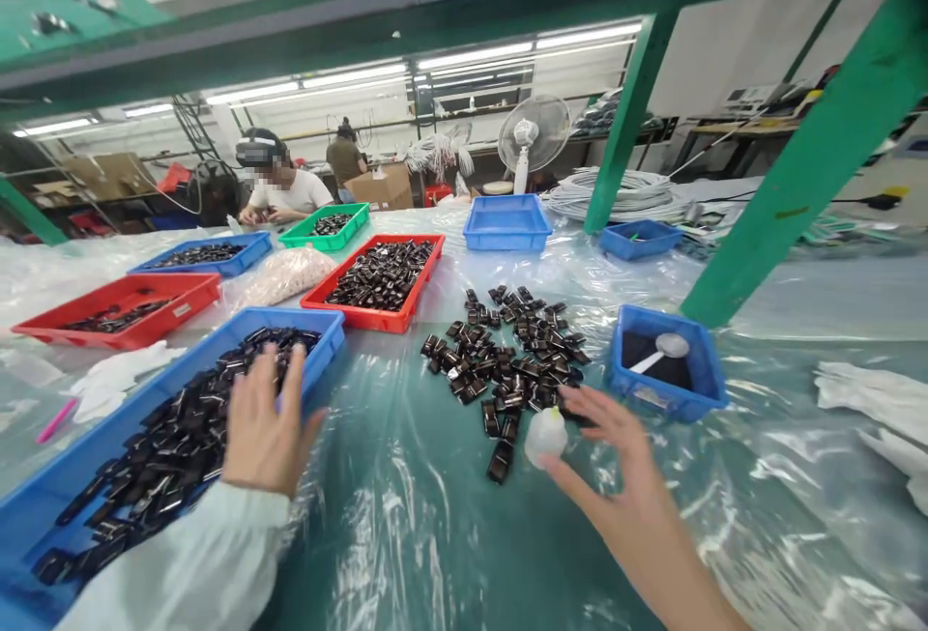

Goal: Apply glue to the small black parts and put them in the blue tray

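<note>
My left hand [267, 418] is over the right side of a long blue tray [330, 336] filled with small black plastic parts [174, 428]. Its fingers are spread and nothing shows in them. Around a small translucent white bottle [546, 436] with a yellowish tip, my right hand [616, 457] has its thumb and fingers apart. The thumb lies close to the bottle's base; whether it touches is unclear. Just behind the bottle, a loose heap of shiny black parts [518, 351] covers the middle of the plastic-sheeted table [391, 515].
A small blue bin [671, 409] with black material and a white scoop [663, 351] stands right of the heap. Red trays [406, 317], a green tray [326, 243] and a blue tray [507, 235] sit farther back. A green post [797, 167] slants at right. Another person [286, 186] sits beyond.
</note>
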A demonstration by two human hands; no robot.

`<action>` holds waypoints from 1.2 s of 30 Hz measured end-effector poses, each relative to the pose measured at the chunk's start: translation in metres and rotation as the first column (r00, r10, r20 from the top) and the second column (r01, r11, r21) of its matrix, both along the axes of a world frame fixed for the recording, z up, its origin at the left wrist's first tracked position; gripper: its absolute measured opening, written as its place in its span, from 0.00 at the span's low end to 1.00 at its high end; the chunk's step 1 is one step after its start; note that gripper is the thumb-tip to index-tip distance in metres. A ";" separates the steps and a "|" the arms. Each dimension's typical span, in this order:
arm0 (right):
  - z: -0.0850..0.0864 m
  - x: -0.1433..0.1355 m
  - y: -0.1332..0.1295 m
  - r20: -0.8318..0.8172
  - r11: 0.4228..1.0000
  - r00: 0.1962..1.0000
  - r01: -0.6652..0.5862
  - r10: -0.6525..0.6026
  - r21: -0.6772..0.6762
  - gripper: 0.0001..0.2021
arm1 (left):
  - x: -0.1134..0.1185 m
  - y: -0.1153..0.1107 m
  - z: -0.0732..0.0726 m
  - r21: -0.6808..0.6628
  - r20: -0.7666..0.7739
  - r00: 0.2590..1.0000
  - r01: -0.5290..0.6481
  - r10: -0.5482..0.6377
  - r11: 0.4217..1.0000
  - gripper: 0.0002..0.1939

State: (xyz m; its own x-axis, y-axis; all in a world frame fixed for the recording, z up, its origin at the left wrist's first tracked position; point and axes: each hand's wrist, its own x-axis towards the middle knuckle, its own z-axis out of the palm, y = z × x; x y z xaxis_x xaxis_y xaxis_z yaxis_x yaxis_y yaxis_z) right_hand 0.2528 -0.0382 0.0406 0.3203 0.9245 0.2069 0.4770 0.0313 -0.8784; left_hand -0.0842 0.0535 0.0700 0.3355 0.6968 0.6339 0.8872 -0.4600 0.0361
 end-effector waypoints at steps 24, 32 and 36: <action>-0.014 -0.009 0.001 0.082 0.965 0.968 -0.223 0.235 -0.139 0.14 | 0.093 -0.013 -0.071 -0.482 0.595 0.800 0.433 -0.079 0.762 0.10; -0.015 -0.011 -0.003 0.049 0.958 0.969 -0.231 0.242 -0.173 0.18 | 0.091 -0.031 -0.066 -0.528 0.723 0.689 0.502 0.052 0.685 0.15; -0.010 -0.013 -0.010 -0.040 0.925 0.948 -0.318 0.317 -0.209 0.19 | 0.089 -0.052 -0.058 -0.554 0.716 0.695 0.507 0.066 0.660 0.20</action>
